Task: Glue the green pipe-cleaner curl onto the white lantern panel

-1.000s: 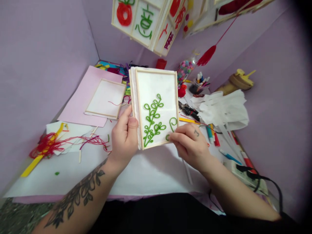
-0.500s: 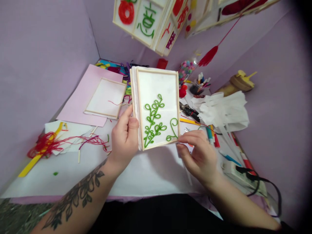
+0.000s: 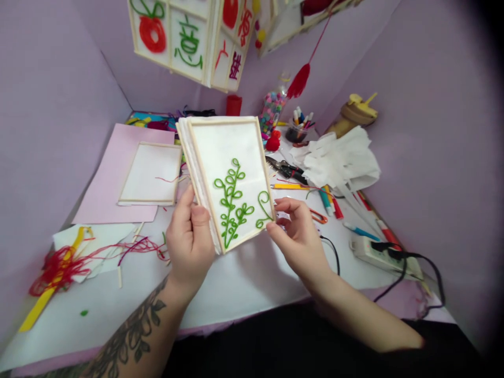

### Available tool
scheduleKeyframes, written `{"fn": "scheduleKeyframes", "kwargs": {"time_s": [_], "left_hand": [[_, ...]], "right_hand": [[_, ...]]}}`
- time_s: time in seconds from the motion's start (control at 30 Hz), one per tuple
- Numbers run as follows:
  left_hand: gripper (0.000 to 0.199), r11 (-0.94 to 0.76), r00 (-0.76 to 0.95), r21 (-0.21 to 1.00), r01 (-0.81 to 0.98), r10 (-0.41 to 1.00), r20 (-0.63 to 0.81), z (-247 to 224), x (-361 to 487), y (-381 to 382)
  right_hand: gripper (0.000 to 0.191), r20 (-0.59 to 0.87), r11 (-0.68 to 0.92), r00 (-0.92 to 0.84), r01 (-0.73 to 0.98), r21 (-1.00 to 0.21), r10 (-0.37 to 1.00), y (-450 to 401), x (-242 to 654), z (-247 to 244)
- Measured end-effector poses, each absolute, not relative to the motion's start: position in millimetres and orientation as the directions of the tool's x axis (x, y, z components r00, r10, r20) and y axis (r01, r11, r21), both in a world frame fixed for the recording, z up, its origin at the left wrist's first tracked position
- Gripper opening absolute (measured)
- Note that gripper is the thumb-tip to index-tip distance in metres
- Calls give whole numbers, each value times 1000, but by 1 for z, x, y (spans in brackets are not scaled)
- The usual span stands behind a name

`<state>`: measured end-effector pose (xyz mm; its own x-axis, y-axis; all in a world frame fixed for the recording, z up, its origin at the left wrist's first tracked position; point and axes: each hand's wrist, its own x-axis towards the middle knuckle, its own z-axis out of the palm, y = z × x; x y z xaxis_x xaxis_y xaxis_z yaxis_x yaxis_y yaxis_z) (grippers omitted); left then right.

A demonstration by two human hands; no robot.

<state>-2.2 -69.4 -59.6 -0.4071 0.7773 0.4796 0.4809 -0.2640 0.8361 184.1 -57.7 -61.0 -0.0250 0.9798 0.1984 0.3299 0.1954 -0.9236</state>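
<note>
My left hand (image 3: 189,236) grips the lower left edge of a stack of wood-framed white paper panels (image 3: 220,152), held upright above the table. The front panel carries a green yarn vine (image 3: 231,202) and a green curl (image 3: 264,209). My right hand (image 3: 296,233) is at the panel's lower right corner, thumb and fingers pinching at that corner close to the curl's end. Whether it holds anything small between the fingers is too fine to tell.
A blank framed panel (image 3: 151,173) lies on pink paper (image 3: 106,184) at left. Red yarn (image 3: 63,262) and a yellow stick (image 3: 39,310) lie at front left. Pliers (image 3: 285,169), markers (image 3: 328,202), white paper fringe (image 3: 338,157), a power strip (image 3: 380,252) sit right. A decorated lantern (image 3: 189,37) hangs overhead.
The view has shifted, so everything sits lower and further left. My right hand came off the green curl, drew back to the right, and now returns to the panel's lower right corner.
</note>
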Motion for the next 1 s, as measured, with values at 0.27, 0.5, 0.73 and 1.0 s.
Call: {"fn": "scheduleKeyframes", "kwargs": {"time_s": [0.27,0.5,0.73,1.0], "left_hand": [[41,-272,-395,841,468,786,475,-58,-1,-70],[42,-263,-398,849,459,793,460,-57,0,-69],[42,-255,-412,852,457,789,456,-58,0,-69],[42,-266,-407,853,448,789,460,-57,0,-68]], "right_hand": [[45,183,175,0,293,-940,983,-61,173,-64],[43,183,169,7,345,-923,983,-60,167,-60],[40,192,177,12,344,-922,981,-58,169,-61],[38,181,171,2,315,-933,983,-57,172,-62]]}}
